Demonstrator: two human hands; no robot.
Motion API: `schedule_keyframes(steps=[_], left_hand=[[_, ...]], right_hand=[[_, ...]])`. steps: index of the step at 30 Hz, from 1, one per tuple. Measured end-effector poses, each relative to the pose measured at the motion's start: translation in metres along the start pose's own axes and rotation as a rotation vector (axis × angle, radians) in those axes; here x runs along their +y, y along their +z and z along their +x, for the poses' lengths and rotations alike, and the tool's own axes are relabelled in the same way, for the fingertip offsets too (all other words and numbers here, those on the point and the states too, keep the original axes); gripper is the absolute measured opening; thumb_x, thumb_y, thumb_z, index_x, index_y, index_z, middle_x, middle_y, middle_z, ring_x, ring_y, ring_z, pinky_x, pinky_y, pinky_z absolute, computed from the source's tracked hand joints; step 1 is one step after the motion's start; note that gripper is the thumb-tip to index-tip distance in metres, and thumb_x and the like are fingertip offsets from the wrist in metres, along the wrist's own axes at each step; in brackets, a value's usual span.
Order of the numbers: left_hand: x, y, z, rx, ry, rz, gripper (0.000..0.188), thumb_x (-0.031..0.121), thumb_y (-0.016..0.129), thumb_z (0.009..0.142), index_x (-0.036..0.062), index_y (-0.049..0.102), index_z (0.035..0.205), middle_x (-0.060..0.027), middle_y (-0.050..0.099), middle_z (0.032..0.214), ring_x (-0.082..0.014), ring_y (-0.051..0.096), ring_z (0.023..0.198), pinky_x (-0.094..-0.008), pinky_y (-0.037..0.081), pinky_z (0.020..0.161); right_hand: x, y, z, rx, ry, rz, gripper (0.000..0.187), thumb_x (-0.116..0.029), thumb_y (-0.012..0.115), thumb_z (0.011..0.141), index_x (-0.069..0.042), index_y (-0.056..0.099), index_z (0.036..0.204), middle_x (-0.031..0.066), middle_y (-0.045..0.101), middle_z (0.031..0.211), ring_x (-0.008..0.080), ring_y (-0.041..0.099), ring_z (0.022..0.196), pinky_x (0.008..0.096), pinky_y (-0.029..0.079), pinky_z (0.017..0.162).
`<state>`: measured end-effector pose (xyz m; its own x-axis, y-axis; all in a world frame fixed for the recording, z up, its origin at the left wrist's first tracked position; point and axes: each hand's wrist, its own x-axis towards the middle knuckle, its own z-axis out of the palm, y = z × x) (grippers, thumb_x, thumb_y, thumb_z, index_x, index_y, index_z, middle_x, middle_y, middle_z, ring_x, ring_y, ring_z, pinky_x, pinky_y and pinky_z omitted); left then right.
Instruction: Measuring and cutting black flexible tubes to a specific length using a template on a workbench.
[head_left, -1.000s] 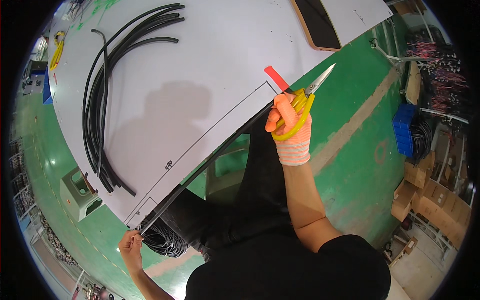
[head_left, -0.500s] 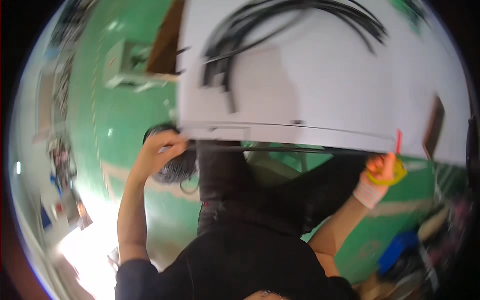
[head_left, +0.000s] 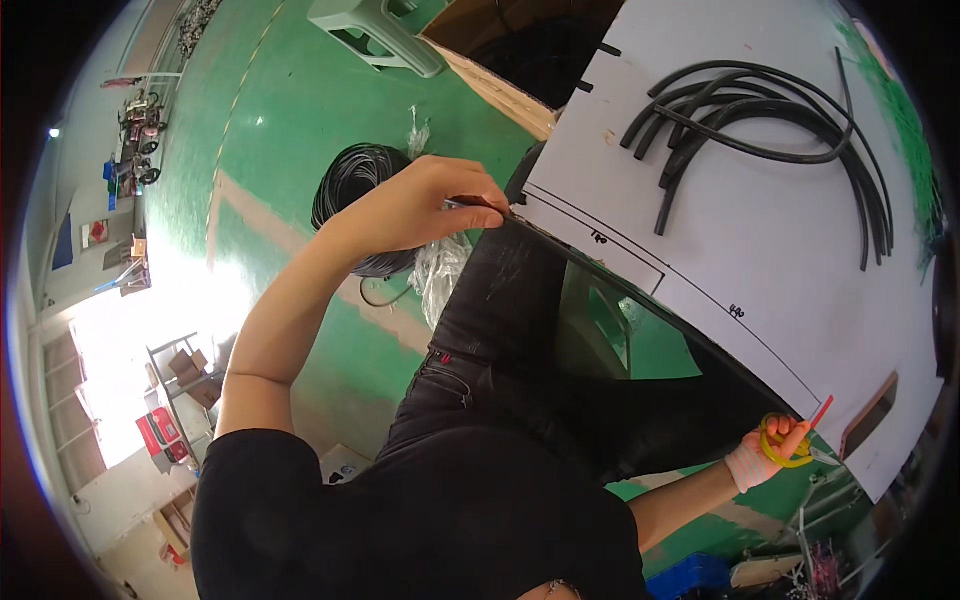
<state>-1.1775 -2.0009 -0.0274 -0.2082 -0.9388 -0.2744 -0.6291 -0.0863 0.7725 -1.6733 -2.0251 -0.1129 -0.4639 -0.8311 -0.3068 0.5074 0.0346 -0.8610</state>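
A long black tube (head_left: 650, 302) runs along the near edge of the white table, from one hand to the other. My left hand (head_left: 455, 200) pinches its left end at the table's left corner, thumb against fingers. At the right end, my right hand (head_left: 782, 440) is closed around yellow-handled scissors (head_left: 790, 461), their blades pointing right. The tube's right end meets those fingers; whether they also grip it is hard to see. Beside the fingertips a narrow red strip (head_left: 822, 411) crosses the table edge. Ruled black lines with handwritten marks lie on the tabletop beside the tube.
Several curved black tube pieces (head_left: 760, 108) lie on the white table (head_left: 600, 150). A cardboard box (head_left: 500, 95) adjoins its left side. On the floor are a coil of black tubing (head_left: 350, 180), clear plastic wrap (head_left: 437, 285) and a stool (head_left: 365, 25). Green strands (head_left: 895, 110) lie at the far right.
The view has turned, so the table now slants down to the right. The tube still spans between my hands along the edge, and the scissors stay in my right hand.
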Motion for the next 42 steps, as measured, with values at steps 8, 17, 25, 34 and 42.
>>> schedule_keyframes(steps=[8, 17, 25, 34, 42], left_hand=[[-0.01, 0.003, 0.004, 0.013, 0.097, -0.019, 0.013, 0.01, 0.064, 0.08, 0.0016, 0.061, 0.09, -0.0067, 0.056, 0.076, -0.0198, 0.054, 0.069, -0.0292, 0.041, 0.061], [-0.006, -0.002, 0.003, -0.031, 0.063, 0.008, 0.013, 0.009, 0.061, 0.082, 0.0025, 0.059, 0.092, -0.0065, 0.055, 0.078, -0.0197, 0.053, 0.07, -0.029, 0.041, 0.062], [-0.003, 0.001, 0.0, 0.0, 0.035, -0.008, 0.01, 0.007, 0.06, 0.081, 0.0013, 0.059, 0.089, -0.0065, 0.054, 0.076, -0.0195, 0.053, 0.068, -0.0283, 0.042, 0.061], [0.037, 0.011, 0.028, 0.259, -0.121, -0.476, 0.017, 0.017, 0.055, 0.089, 0.0004, 0.059, 0.089, 0.0049, 0.052, 0.072, -0.0014, 0.045, 0.064, -0.0163, 0.038, 0.059], [0.067, 0.021, 0.067, 0.268, -0.085, -0.739, 0.023, 0.024, 0.058, 0.088, 0.0013, 0.06, 0.084, 0.0035, 0.052, 0.07, -0.0038, 0.048, 0.064, -0.0182, 0.04, 0.059]], right_hand=[[-0.001, -0.003, 0.0, -0.049, -0.002, 0.036, 0.015, -0.017, 0.058, 0.088, -0.004, 0.051, 0.085, 0.0028, 0.047, 0.067, 0.0119, 0.04, 0.055, 0.0226, 0.036, 0.049], [-0.003, -0.012, 0.006, -0.065, -0.002, 0.03, 0.015, -0.018, 0.059, 0.087, -0.005, 0.052, 0.085, 0.0025, 0.048, 0.068, 0.0122, 0.043, 0.056, 0.0228, 0.037, 0.047], [-0.01, 0.008, -0.004, 0.008, -0.086, -0.01, 0.014, -0.016, 0.058, 0.088, -0.005, 0.051, 0.085, 0.0008, 0.044, 0.065, 0.0102, 0.04, 0.054, 0.0221, 0.035, 0.046], [-0.114, 0.153, 0.06, -0.061, -0.763, -0.837, 0.041, -0.038, 0.043, 0.091, 0.0, 0.056, 0.103, 0.003, 0.052, 0.083, 0.0078, 0.043, 0.064, 0.0204, 0.038, 0.059], [-0.006, 0.205, -0.063, -1.312, 0.239, -0.936, 0.048, -0.045, 0.057, 0.083, -0.001, 0.051, 0.099, 0.0035, 0.05, 0.087, 0.0077, 0.044, 0.066, 0.0228, 0.037, 0.057]])
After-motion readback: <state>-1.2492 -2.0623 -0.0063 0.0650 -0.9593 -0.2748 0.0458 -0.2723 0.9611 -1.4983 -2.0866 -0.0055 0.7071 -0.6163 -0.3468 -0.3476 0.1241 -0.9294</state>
